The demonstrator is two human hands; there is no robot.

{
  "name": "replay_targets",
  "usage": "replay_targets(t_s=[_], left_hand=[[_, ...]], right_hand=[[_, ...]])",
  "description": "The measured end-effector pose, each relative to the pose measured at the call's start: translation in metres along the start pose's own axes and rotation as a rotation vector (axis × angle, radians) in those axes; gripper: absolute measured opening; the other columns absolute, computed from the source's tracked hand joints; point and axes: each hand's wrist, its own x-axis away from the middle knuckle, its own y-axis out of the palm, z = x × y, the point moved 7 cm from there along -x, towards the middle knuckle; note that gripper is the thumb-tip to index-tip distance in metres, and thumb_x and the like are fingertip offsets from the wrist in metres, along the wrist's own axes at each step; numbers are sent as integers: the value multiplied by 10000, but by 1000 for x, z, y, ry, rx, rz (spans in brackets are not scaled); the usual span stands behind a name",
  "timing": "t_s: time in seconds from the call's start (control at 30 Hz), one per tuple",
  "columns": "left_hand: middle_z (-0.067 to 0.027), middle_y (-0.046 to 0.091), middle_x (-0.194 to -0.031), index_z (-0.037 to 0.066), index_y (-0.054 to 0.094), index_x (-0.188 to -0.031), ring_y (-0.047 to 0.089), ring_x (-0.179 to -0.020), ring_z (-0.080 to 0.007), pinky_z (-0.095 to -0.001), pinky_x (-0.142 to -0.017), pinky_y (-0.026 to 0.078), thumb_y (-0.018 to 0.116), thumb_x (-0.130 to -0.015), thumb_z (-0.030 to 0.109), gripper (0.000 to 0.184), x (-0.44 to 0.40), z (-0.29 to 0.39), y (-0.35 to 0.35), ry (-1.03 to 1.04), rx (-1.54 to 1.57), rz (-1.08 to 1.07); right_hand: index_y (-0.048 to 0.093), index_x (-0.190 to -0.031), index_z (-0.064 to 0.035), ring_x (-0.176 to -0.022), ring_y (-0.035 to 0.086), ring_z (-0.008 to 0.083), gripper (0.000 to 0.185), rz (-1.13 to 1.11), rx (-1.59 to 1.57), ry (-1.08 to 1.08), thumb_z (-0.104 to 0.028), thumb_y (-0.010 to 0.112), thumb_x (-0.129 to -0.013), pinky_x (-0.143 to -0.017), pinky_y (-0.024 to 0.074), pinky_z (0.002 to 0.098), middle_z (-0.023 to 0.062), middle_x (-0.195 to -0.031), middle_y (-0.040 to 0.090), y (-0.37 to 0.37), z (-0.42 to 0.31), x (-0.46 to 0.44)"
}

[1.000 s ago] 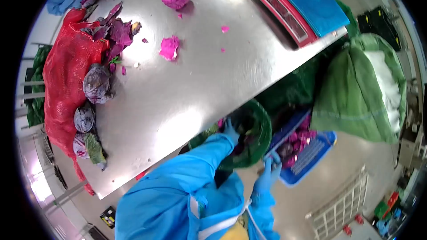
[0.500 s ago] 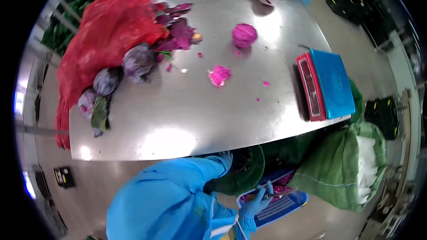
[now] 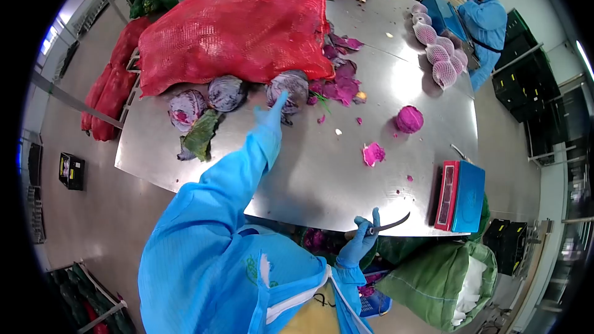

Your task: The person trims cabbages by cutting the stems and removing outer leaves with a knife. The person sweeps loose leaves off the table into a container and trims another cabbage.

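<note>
My left hand (image 3: 271, 115), in a blue glove, reaches over the metal table with fingers apart, at the near side of a dark red cabbage (image 3: 289, 89). Whether it touches the cabbage is unclear. Two more cabbages (image 3: 226, 93) (image 3: 186, 110) lie to its left, with a green leaf (image 3: 201, 134) beside them. At the table's near edge my right hand (image 3: 361, 240), gloved too, is closed on the handle of a curved knife (image 3: 392, 224), whose blade points right. A peeled purple cabbage (image 3: 409, 120) and a loose pink leaf (image 3: 373, 154) lie further right.
Red mesh sacks (image 3: 232, 40) lie along the table's left side. A blue and red scale (image 3: 461, 196) stands at the right corner, near a green sack (image 3: 436, 284). Netted cabbages (image 3: 440, 55) lie at the far right, where another person (image 3: 485, 25) stands. A blue crate (image 3: 375, 303) is below.
My left hand has risen from the green bin below the table and reached across to the cabbages. My right hand has come up beside the table edge with the knife. The view has turned leftward.
</note>
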Motion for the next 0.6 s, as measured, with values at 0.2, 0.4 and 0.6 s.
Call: replay_targets(t_s=[0.2, 0.4, 0.6], left_hand=[[-151, 465, -1301, -42, 301, -1346, 463, -1183, -281, -361, -966, 407, 890, -481, 391, 1132, -78, -1, 35, -55, -89, -8], [-120, 541, -1147, -17, 416, -1235, 529, -1059, -223, -341, -928, 439, 878, -547, 260, 873, -59, 7, 31, 22, -166, -262], [-75, 554, -1048, 3, 469, -1122, 536, -970, -158, -302, -863, 454, 855, -606, 252, 690, 45, 5, -4, -44, -191, -583]], right_hand=[[404, -1344, -74, -515, 402, 27, 418, -157, 123, -17, -200, 486, -955, -513, 351, 170, 27, -855, 561, 82, 4, -9], [396, -1359, -74, -814, 510, 64, 482, -308, 116, 64, -114, 526, -897, -596, 385, 174, 28, -1009, 569, 139, 25, -29], [348, -1395, -72, -1192, 425, 276, 712, -604, 462, -405, -96, 663, -758, -1033, 316, 369, 145, -1318, 436, 193, 35, -40]])
